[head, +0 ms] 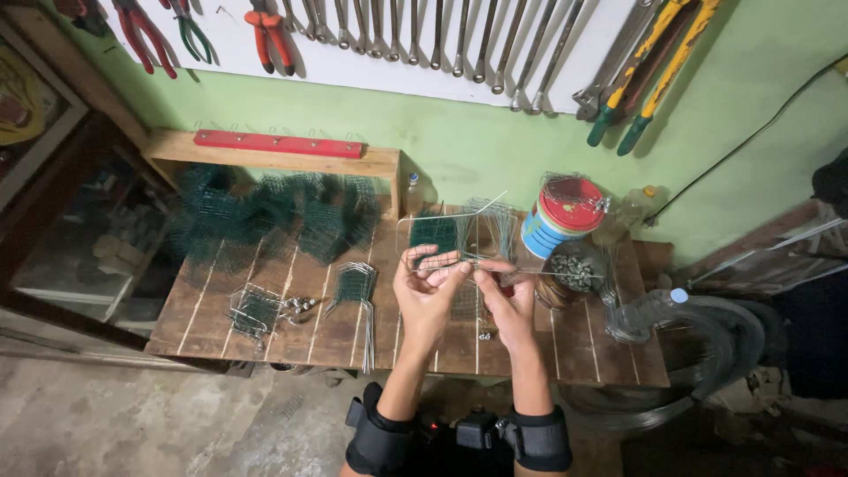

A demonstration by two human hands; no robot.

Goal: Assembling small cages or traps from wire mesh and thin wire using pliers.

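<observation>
Mesh pile: a heap of dark green wire mesh pieces (274, 212) lies at the back left of the slatted wooden bench (221, 318), under a wooden shelf with a red bar (278, 143); it is well apart from the hands.
Finished pieces: a small wire cage (254, 309) and a bent mesh piece with long wire legs (356, 291) rest on the bench left of the hands, near a few loose metal bits (303, 305).
Left hand: the left hand (426, 291) is half closed, fingers curled over the edge of the wire frame (442, 243), thumb pressing from beneath; it seems to act as the anchor, so a firm, unmoving pinch close to the joint would serve best.
Wire frame: a rectangular wire outline with a green mesh panel in it, held just above the bench between both hands, with loose wire ends (490, 205) pointing up and back.
Right hand: the right hand (506, 296) is pinched shut, fingertips gripping a thin straight wire (556, 272) that runs off to the right; whether a small tool is also held I cannot tell. Short, tight turns, with the wire kept taut, would likely make a clean tie.
Supplies: a tin can with a red lid (564, 216) and a bowl of small metal pieces (574, 272) stand just right of the hands, within easy reach.
Hazard: the cut wire ends point towards the fingers, so a slip could prick.
</observation>
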